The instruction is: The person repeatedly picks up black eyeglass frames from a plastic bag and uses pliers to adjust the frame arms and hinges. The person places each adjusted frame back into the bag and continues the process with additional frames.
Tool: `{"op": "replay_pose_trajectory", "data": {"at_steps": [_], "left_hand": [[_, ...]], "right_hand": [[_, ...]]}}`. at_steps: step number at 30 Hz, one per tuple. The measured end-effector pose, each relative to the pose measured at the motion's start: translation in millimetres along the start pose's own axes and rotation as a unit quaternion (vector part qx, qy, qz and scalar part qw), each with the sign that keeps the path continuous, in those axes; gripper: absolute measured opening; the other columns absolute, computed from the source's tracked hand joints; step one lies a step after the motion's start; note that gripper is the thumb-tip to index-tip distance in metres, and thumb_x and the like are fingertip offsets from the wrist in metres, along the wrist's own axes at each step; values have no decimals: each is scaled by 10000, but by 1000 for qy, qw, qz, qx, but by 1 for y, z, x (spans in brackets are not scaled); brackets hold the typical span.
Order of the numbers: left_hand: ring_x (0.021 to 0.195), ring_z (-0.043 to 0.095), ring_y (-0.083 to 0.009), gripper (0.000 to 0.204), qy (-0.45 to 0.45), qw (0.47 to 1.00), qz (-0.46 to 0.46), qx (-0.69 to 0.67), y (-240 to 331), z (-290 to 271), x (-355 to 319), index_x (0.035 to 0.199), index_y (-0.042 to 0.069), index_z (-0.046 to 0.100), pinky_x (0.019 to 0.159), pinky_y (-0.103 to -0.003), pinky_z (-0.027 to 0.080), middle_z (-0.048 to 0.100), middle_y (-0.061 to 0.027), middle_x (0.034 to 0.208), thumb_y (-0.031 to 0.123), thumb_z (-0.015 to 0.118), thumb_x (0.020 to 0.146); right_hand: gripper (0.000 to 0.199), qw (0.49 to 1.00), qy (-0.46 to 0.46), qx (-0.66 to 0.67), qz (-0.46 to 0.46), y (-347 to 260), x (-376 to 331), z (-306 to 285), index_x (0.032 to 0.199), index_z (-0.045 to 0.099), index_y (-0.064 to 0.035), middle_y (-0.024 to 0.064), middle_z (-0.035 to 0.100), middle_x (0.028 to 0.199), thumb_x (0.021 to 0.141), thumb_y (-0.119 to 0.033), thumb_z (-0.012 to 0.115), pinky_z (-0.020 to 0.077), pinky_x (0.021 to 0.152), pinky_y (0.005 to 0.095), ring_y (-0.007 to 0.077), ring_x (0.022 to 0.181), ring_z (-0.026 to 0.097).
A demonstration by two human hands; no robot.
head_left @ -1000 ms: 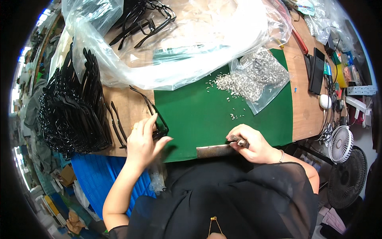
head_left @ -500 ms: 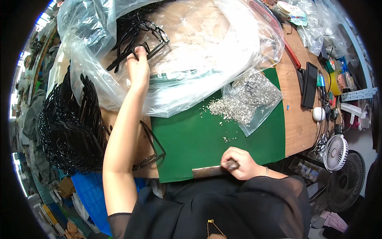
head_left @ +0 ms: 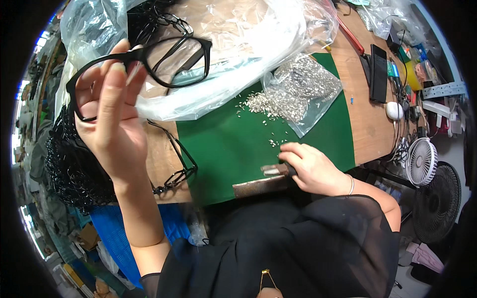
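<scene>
A black eyeglass frame (head_left: 145,56) is held up by its bridge between the thumb and fingers of my left hand (head_left: 113,109), above the table's left side. My right hand (head_left: 315,169), low over the green mat (head_left: 223,159), is closed on a dark-handled hand tool (head_left: 284,170). Its short metal end points left and is blurred, so its exact kind is unclear. Just below lies a flat brown metal strip (head_left: 261,187) at the mat's front edge. Small pale pieces (head_left: 261,105) are spilled beside a clear zip bag (head_left: 310,89) full of them.
A large clear plastic bag (head_left: 198,102) with black frames inside spreads across the back. Many black frames are heaped (head_left: 74,164) at left; another frame (head_left: 181,164) lies by the mat. At right are a black phone (head_left: 378,74), cables and a white fan (head_left: 421,161).
My left hand has come out of the plastic bag, bringing one eyeglass frame up and nearer. My right hand has turned and lifted slightly, so the tool's metal end now shows.
</scene>
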State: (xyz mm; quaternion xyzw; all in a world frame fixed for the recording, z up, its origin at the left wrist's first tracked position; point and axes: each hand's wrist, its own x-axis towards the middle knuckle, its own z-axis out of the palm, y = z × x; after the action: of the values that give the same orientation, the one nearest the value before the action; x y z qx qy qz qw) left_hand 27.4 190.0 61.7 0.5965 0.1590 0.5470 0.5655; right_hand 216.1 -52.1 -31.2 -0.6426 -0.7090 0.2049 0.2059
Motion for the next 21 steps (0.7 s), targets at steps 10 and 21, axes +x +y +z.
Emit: {"op": "replay_pose_trajectory", "data": {"at_steps": [10, 21], "left_hand": [[714, 609, -205, 277, -342, 807, -272, 397, -52, 53, -89, 965, -3, 514, 652, -292, 469, 603, -118, 788, 18, 637, 717], [718, 551, -296, 197, -374, 700, -166, 585, -18, 10, -136, 849, 8, 540, 652, -349, 453, 583, -140, 812, 110, 656, 726]], "right_hand": [[486, 996, 25, -77, 48, -4, -25, 11, 1086, 515, -4, 104, 506, 1131, 611, -33, 613, 438, 703, 360, 274, 804, 510], [136, 989, 37, 23, 143, 19, 3, 22, 802, 523, -22, 155, 549, 723, 695, -74, 588, 451, 660, 414, 329, 739, 564]]}}
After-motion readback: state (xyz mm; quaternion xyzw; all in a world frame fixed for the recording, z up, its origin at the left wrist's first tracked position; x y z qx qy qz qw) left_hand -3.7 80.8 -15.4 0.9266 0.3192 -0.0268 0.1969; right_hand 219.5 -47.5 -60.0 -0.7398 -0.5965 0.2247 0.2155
